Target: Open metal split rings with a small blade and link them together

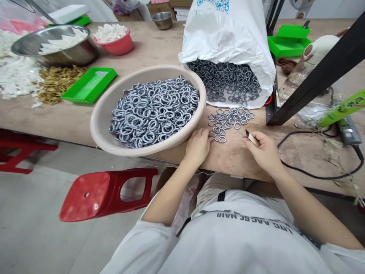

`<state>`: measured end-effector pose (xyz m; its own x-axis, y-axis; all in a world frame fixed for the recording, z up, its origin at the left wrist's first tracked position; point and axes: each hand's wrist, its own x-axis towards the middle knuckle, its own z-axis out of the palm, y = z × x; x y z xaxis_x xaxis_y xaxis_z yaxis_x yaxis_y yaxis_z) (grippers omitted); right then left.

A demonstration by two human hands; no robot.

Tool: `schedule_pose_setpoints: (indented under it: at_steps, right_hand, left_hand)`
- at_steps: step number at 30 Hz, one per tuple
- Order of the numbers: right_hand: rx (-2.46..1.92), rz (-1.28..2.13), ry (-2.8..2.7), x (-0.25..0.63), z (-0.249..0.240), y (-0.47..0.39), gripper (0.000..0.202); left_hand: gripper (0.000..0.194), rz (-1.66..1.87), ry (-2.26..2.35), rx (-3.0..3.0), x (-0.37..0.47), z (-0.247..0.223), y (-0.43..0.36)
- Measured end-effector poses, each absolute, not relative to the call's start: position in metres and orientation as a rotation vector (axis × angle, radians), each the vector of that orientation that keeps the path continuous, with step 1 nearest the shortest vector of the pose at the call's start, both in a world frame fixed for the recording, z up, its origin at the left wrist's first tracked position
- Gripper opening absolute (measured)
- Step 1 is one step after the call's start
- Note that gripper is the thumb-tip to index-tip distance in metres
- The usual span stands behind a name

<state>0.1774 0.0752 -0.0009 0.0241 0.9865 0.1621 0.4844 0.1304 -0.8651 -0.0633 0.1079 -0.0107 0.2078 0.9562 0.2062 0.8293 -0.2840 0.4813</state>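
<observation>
My right hand (265,152) is closed around a small knife (253,139) with a dark pointed blade and a pale handle, its tip toward the upper left. Just above the table edge, my left hand (198,146) lies against the tub's right side, fingers curled and pressed together, with a grey ring (211,134) at thumb and forefinger. Loose grey rings (229,117) lie scattered on the table between the hands. To the left, a beige oval tub (98,131) is heaped with such rings. More dark rings spill from an open white sack (225,34) behind.
A black metal post (310,76) slants up at right, with a black cable (302,173) and green trays (289,45) nearby. Leftward stand a green tray (88,85), a steel bowl (71,53) and a red bowl (121,45). A red stool (88,194) is below.
</observation>
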Motion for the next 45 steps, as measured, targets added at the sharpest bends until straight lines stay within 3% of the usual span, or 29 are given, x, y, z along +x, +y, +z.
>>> schedule_pose_setpoints:
  at_steps: [3, 6, 13, 18, 23, 28, 36, 45]
  right_hand:
    - [-1.375, 0.891, -1.578, 0.169, 0.007, 0.069, 0.026]
    - [-1.187, 0.973, -1.587, 0.160, 0.017, 0.063, 0.028]
    - [-1.011, 0.712, -1.522, 0.158, 0.015, 0.043, 0.009]
    - [-1.054, 0.635, -1.545, 0.159, 0.017, 0.035, 0.026]
    - [-1.091, 0.840, -1.429, 0.157, 0.020, 0.037, 0.023]
    - [-1.167, 1.083, -1.285, 0.165, 0.021, 0.053, 0.035]
    - [-1.186, 0.695, -1.956, 0.191, 0.037, 0.034, 0.032]
    - [-1.285, 0.675, -1.977, 0.197, 0.027, 0.035, 0.039]
  left_hand:
    - [0.018, 0.935, 1.394, 1.816, -0.052, 0.005, 0.088]
    - [0.021, 1.084, 1.064, 1.346, -0.029, 0.015, 0.066]
    - [0.037, 1.053, 0.704, 0.539, 0.023, 0.012, 0.047]
    - [0.033, 1.013, 0.740, 0.528, 0.035, 0.012, 0.040]
    - [0.050, 0.961, 0.787, 0.660, 0.038, 0.013, 0.038]
    - [0.050, 1.007, 0.784, 0.716, 0.040, 0.017, 0.040]
    - [0.050, 1.064, 0.821, 0.695, 0.038, 0.025, 0.042]
    - [0.051, 1.004, 0.760, 0.780, 0.040, 0.019, 0.034]
